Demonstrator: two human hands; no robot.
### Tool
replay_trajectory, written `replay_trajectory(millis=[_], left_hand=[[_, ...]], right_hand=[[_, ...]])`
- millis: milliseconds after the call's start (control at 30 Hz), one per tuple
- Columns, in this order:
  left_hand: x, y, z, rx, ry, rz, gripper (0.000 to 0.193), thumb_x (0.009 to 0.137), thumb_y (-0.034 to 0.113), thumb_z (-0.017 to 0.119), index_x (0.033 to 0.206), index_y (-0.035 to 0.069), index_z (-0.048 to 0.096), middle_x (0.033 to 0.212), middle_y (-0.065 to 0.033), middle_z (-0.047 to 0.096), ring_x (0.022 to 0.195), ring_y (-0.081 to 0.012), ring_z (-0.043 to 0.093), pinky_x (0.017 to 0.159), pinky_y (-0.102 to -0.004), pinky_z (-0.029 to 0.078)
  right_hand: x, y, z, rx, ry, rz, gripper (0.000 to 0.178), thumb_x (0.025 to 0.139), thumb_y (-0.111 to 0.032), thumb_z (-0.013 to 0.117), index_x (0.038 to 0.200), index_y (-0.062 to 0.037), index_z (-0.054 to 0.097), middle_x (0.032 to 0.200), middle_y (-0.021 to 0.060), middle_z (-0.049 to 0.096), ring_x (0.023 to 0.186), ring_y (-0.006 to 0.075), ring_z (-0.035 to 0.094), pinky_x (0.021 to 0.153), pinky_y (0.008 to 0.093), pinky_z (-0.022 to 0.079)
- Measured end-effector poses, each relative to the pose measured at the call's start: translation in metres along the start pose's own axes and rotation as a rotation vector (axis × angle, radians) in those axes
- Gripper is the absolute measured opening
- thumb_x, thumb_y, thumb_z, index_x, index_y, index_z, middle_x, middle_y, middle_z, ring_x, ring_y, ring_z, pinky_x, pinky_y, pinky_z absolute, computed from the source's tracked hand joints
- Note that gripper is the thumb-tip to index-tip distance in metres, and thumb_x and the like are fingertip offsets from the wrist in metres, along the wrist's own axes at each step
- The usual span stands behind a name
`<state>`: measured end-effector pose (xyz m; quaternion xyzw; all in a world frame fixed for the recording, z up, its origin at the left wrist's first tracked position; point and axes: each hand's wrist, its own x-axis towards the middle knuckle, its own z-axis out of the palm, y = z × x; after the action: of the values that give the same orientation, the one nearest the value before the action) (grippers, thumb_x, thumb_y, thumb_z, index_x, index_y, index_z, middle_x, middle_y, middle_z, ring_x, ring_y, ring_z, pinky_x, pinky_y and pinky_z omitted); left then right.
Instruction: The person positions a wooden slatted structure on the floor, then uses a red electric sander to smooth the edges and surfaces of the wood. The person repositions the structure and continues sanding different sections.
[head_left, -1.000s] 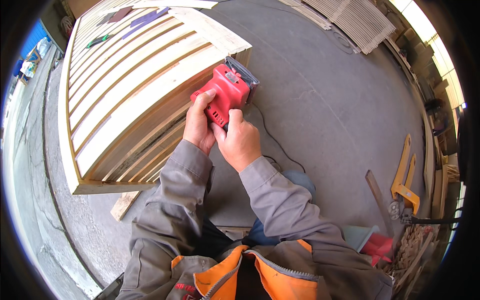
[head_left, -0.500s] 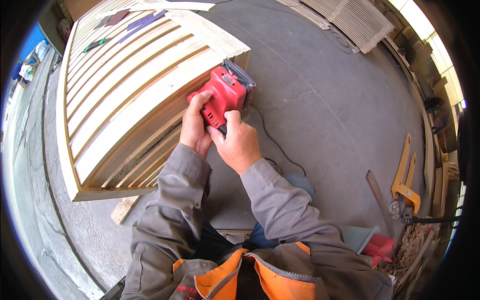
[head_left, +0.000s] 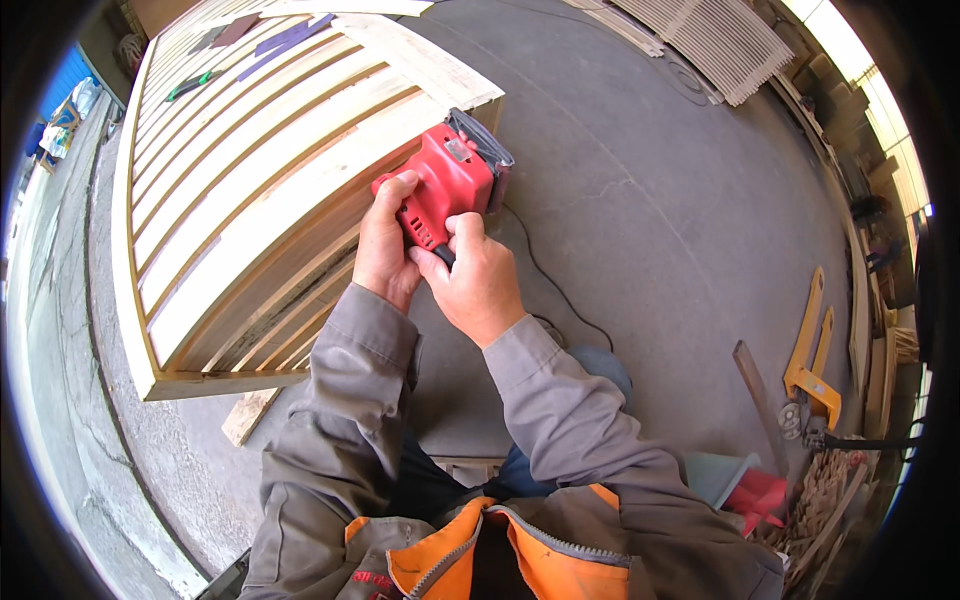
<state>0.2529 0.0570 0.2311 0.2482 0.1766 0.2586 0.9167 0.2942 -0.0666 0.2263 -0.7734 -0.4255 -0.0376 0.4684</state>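
Observation:
A red electric sander (head_left: 452, 185) with a dark base is held up in front of the near right end of a slatted wooden crate (head_left: 290, 195). My left hand (head_left: 385, 245) wraps its body from the left, thumb on top. Around its rear end, by the black cord sleeve, my right hand (head_left: 475, 280) is closed. The sander's base faces away to the right, off the crate's top; whether its edge touches the wood I cannot tell. Its black cord (head_left: 545, 270) drops to the floor on the right.
Purple strips (head_left: 290, 42), a brown sheet (head_left: 236, 30) and a green-handled tool (head_left: 190, 87) lie on the crate. Right, on the grey floor, stand a yellow pallet jack (head_left: 815, 350) and a pile of wood scraps (head_left: 825, 500). Stacked slatted panels (head_left: 700, 40) are at the far right.
The sander and both hands have shifted only very slightly. My grip on it looks the same, and the things around have stayed put.

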Motion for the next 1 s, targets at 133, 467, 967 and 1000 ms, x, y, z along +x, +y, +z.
replay_trajectory(millis=[133,467,967,1000], left_hand=[[0.0038,0.0005,-0.0027,-0.002,-0.015,0.022,0.03,0.097,0.029,0.07,0.113,0.005,0.063,0.108,-0.0128,0.073,0.093,-0.0226,0.074,0.084,-0.0367,0.063],[0.004,0.0023,-0.0001,0.002,0.001,0.026,0.037,0.098,0.032,0.067,0.117,0.001,0.062,0.109,-0.0157,0.073,0.095,-0.0256,0.075,0.086,-0.0392,0.063],[0.0041,0.0003,-0.0018,-0.014,-0.003,0.015,0.03,0.098,0.03,0.069,0.113,0.005,0.063,0.107,-0.0127,0.073,0.092,-0.0229,0.075,0.083,-0.0377,0.064],[0.0043,-0.0003,-0.0026,-0.009,-0.001,0.015,0.03,0.098,0.03,0.069,0.113,0.005,0.063,0.107,-0.0124,0.073,0.092,-0.0228,0.075,0.084,-0.0376,0.064]], right_hand=[[0.0008,0.0014,0.0027,0.017,0.006,-0.001,0.046,0.083,-0.017,0.087,0.112,-0.0015,0.054,0.083,0.0205,0.07,0.075,0.0402,0.071,0.066,0.047,0.056],[0.0026,-0.0034,0.002,0.019,0.024,-0.01,0.046,0.083,-0.017,0.087,0.11,-0.0014,0.054,0.083,0.0197,0.07,0.074,0.0386,0.071,0.065,0.0459,0.056],[0.0007,-0.0005,0.0033,0.035,0.02,0.013,0.045,0.083,-0.016,0.087,0.11,-0.0003,0.054,0.082,0.0202,0.07,0.075,0.0382,0.072,0.066,0.0452,0.056],[0.0003,-0.0002,0.0037,0.032,0.016,0.021,0.045,0.083,-0.016,0.087,0.11,-0.0002,0.055,0.082,0.0202,0.07,0.074,0.0381,0.072,0.066,0.0452,0.056]])
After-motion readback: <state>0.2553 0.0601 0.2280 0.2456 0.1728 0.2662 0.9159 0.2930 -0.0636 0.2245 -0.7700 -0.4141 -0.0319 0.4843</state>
